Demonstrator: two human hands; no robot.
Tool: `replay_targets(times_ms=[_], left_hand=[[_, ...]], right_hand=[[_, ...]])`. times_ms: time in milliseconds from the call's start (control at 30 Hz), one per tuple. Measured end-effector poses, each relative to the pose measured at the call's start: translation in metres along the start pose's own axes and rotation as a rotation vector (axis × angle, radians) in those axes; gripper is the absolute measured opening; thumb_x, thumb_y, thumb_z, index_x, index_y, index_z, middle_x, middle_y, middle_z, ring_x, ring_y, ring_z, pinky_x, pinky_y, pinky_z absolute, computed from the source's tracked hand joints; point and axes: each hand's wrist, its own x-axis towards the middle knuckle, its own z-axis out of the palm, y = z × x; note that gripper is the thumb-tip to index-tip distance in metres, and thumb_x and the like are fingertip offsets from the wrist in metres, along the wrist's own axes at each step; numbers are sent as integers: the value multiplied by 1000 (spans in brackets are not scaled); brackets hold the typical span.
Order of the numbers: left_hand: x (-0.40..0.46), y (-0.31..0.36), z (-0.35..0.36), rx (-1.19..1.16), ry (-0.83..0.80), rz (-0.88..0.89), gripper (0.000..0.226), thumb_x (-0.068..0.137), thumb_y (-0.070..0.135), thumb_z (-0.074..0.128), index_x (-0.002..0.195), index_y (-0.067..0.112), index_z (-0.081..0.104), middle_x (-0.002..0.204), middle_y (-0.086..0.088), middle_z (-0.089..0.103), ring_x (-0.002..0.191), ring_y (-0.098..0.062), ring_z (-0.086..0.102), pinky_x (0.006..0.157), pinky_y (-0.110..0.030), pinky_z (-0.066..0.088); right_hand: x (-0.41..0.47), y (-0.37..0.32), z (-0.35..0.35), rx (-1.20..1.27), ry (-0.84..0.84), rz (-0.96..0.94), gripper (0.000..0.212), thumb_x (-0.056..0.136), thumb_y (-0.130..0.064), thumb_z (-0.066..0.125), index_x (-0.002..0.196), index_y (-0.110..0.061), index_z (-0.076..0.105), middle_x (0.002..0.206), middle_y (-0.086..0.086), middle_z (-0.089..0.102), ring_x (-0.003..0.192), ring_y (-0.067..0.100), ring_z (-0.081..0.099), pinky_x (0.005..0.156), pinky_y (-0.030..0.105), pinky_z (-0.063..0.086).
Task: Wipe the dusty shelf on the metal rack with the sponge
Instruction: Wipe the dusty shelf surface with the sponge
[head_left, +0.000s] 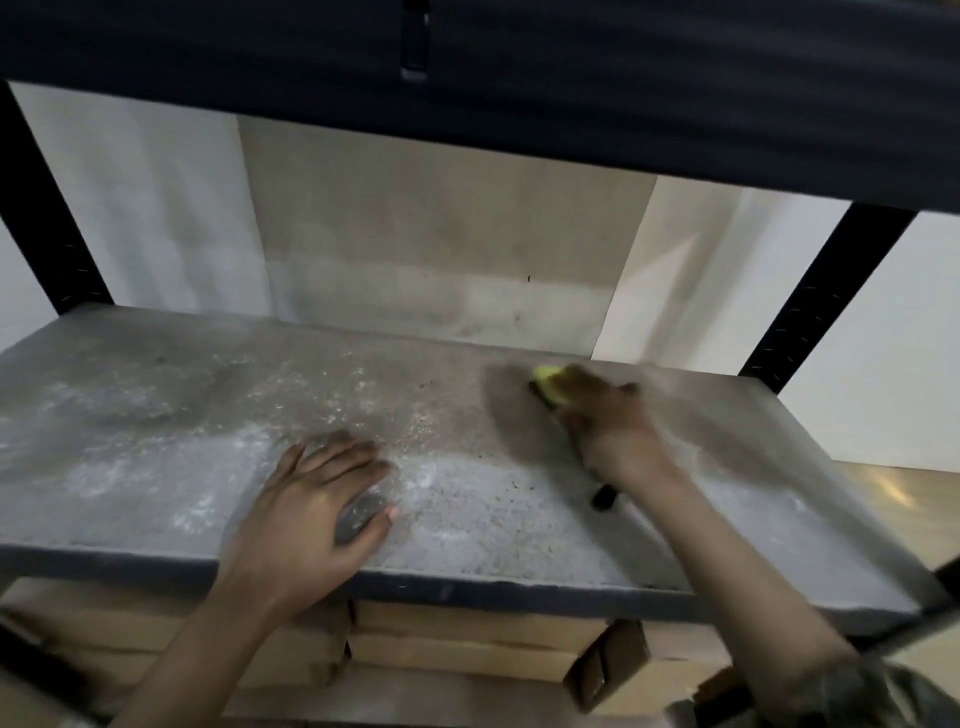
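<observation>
- While I lean in over the rack, nearest to me are stacked cardboard boxes on the level below the shelf, tan, lying flat, one open end facing out at the right.
- My left hand rests palm down on the front part of the dusty shelf, fingers spread flat, grasping nothing; its wrist crosses the dark front lip of the metal rack.
- Just under that palm and thumb shows a grey rounded patch; I cannot tell what it is.
- White dust lies thick around the left hand and off to the left, patchy and speckled, with small dark flecks toward the middle.
- My right hand reaches farther back on the right side, closed around the yellow sponge, which is pressed on the shelf surface. Motion blur softens both.
- A dark handle end pokes out below my right wrist.
- Left of the sponge sits a darker, cleaner smear of board.
- Behind, a pale wall, black perforated uprights at each side, and the next dark shelf overhead.
</observation>
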Motion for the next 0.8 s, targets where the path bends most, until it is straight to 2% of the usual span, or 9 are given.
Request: replay_targets(times_ms=[67,133,267,367,467,533,600,667,800], left_hand=[[0,1,1,0,11,-3,54,83,57,36,118,27,63,129,8,57,126,-10,43,110,-29,11],[1,0,2,4,13,-6,55,82,58,35,118,27,62,130,8,56,127,-10,42,110,-36,15],[0,0,4,37,5,9,55,83,58,35,118,26,63,130,8,57,127,-10,43,111,-40,17],[0,0,3,43,15,11,55,83,58,35,117,26,64,128,7,58,126,-10,44,110,-40,17],[-1,0,3,40,18,11,54,83,58,35,117,26,64,128,8,58,127,-10,43,111,-40,17],[-1,0,3,42,17,17,54,84,58,35,118,27,63,129,8,57,128,-10,42,111,-41,17],[-1,0,3,52,19,21,54,84,57,34,118,26,63,129,7,57,128,-11,42,111,-41,17],[-1,0,2,60,25,16,54,83,57,34,117,26,63,129,7,58,127,-12,42,111,-39,14],[-1,2,1,72,18,17,53,83,57,35,117,27,63,127,6,59,126,-14,44,109,-31,7]], right_hand=[[-52,-59,7,82,-141,-286,35,91,-20,53,125,-27,57,131,-6,56,111,21,52,95,28,40],[-89,-75,13,-8,-126,-458,35,88,-22,51,121,-33,59,137,-8,51,104,24,52,88,29,45],[-67,23,1,-144,-61,-172,38,88,-39,47,124,-32,57,128,4,60,107,20,59,94,32,48],[-48,69,-25,-206,63,169,38,91,-23,50,129,-28,55,119,11,66,105,33,61,90,38,49],[-54,37,-36,-71,158,1,35,89,-16,57,122,-26,61,133,2,56,117,26,57,102,37,45],[-67,-12,-34,18,48,-208,35,89,-19,58,122,-29,60,141,-6,46,122,14,49,103,28,40],[-93,-58,-13,40,-113,-394,35,90,-21,57,122,-34,58,144,-9,42,115,16,45,94,29,42],[-109,-69,7,-27,-110,-492,37,85,-20,61,119,-34,61,138,-5,52,101,25,52,80,36,50],[-83,6,2,-133,-35,-220,37,91,-20,52,127,-30,57,129,0,59,108,29,56,93,33,47]])
